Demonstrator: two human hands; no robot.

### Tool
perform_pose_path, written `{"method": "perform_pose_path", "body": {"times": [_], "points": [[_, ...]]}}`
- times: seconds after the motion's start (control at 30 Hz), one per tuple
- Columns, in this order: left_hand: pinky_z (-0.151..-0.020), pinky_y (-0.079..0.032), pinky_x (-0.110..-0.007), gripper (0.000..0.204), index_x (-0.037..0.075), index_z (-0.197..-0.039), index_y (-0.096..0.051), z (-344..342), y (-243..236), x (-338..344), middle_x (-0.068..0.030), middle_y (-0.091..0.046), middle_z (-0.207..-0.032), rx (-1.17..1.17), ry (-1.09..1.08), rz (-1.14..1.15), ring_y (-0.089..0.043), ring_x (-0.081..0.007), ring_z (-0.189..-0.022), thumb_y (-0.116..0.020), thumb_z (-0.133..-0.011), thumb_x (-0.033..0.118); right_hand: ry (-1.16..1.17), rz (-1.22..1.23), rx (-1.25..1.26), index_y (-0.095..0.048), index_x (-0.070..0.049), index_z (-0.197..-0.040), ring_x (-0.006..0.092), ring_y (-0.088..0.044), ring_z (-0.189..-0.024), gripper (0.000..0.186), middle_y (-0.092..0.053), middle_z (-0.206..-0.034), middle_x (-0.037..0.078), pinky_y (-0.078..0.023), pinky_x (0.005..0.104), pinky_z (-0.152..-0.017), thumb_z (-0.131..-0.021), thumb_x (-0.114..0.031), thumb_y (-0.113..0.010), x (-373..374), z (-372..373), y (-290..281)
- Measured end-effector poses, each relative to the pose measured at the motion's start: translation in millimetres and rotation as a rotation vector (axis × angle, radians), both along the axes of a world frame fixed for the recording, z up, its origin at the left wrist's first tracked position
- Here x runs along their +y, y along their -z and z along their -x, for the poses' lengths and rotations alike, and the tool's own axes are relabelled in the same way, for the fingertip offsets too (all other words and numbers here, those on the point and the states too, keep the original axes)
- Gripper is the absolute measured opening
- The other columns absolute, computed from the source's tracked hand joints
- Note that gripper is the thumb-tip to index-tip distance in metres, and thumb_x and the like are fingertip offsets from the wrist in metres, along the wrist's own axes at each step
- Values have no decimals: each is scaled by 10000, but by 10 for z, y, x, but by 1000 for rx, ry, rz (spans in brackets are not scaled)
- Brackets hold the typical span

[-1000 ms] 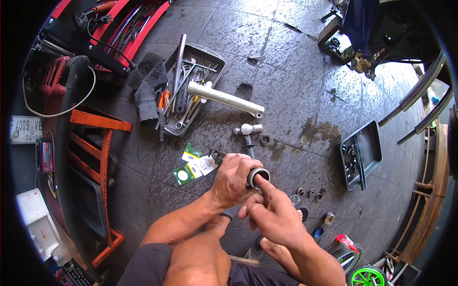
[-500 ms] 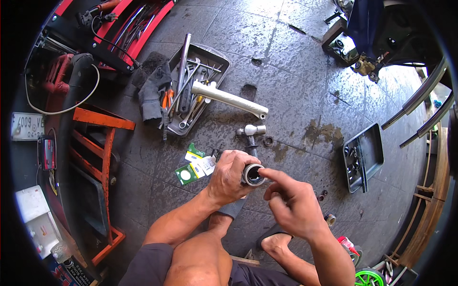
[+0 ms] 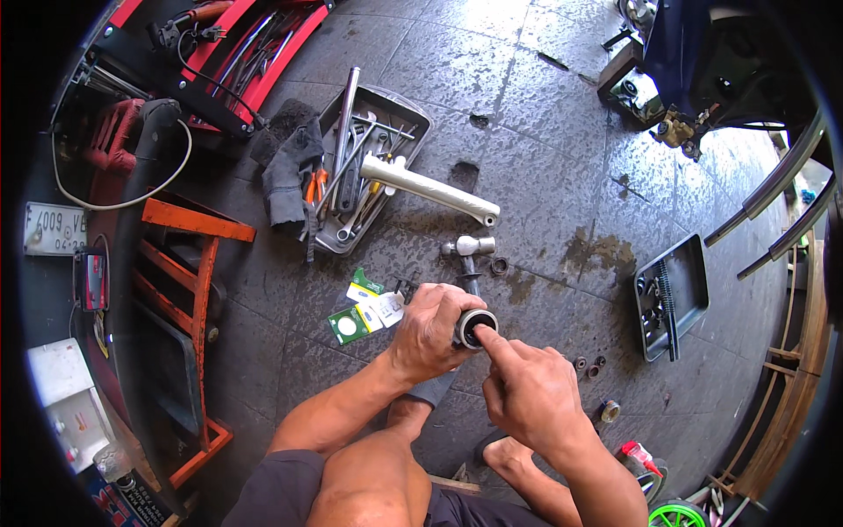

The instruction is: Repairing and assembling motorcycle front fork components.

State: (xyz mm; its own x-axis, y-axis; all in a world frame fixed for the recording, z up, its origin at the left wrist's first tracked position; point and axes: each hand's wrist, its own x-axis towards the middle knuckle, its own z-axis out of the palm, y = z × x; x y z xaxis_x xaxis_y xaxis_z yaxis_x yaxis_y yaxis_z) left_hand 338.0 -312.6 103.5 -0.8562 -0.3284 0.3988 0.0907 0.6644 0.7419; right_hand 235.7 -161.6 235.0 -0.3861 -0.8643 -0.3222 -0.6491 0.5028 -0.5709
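Note:
My left hand (image 3: 428,329) is closed around a metal tube (image 3: 467,318) with an open round end facing up. My right hand (image 3: 531,395) has its index finger stretched into that opening, the other fingers bent. Just beyond the tube lies a ball-peen hammer (image 3: 471,248), its handle partly hidden, beside a dark ring (image 3: 500,265). Green-and-white packaging (image 3: 347,324) lies left of my left hand. Several small ring parts (image 3: 594,369) lie right of my right hand. A long silver fork-like part (image 3: 430,189) rests across the tool tray.
A tool tray (image 3: 419,132) and dark rags (image 3: 285,176) lie ahead. An orange metal frame (image 3: 198,227) and red tool rack (image 3: 285,44) stand left. At right are a parts tray (image 3: 694,307), a dark vehicle (image 3: 720,61) and wooden boards (image 3: 790,404). A green wheel (image 3: 672,514) sits lower right.
My right index finger left the middle of the tube's opening for its rim half a second ago and is now back inside. My left hand has stayed around the tube, shifting only slightly.

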Motion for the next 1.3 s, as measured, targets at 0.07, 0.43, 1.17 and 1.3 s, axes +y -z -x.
{"method": "perform_pose_path", "body": {"times": [0.07, 0.43, 1.17, 1.3], "points": [[-890, -519, -434, 581, 94, -1161, -604, 10, 1, 27, -40, -745, -1057, 5, -1, 9, -715, -275, -960, -952, -724, 257, -26, -5, 74, -573, 10, -1449, 319, -709, -691, 600, -745, -922, 151, -575, 418, -661, -853, -26, -636, -8, -32, -20], [-875, -524, -426, 580, 86, -1165, -593, 2, -41, 37, -63, -758, -1058, 19, -35, -19, -718, -284, -956, -944, -720, 209, 872, 469, -1487, -447, 3, -1587, 203, -682, -823, 764, -719, -1106, 196, -576, 314, -764, -838, 132, -521, 112, -244, 197], [-821, -531, -358, 427, 31, -1126, -621, -49, 227, -756, -88, -643, -968, -36, -617, -141, -608, -169, -862, -875, -901, 290, 835, 262, -961, -561, 0, -1442, 134, -648, -808, 534, -703, -1002, 84, -547, 282, -739, -910, 18, -610, 1221, 898, 26], [-812, -528, -377, 513, -27, -1017, -685, -108, 766, -1609, -105, -709, -908, -195, -914, -209, -647, -201, -817, -865, -900, 439, 864, -184, -504, -617, -26, -1405, 121, -657, -842, 485, -718, -992, 37, -553, 297, -776, -932, -103, -694, 2634, 1090, 377]]}}
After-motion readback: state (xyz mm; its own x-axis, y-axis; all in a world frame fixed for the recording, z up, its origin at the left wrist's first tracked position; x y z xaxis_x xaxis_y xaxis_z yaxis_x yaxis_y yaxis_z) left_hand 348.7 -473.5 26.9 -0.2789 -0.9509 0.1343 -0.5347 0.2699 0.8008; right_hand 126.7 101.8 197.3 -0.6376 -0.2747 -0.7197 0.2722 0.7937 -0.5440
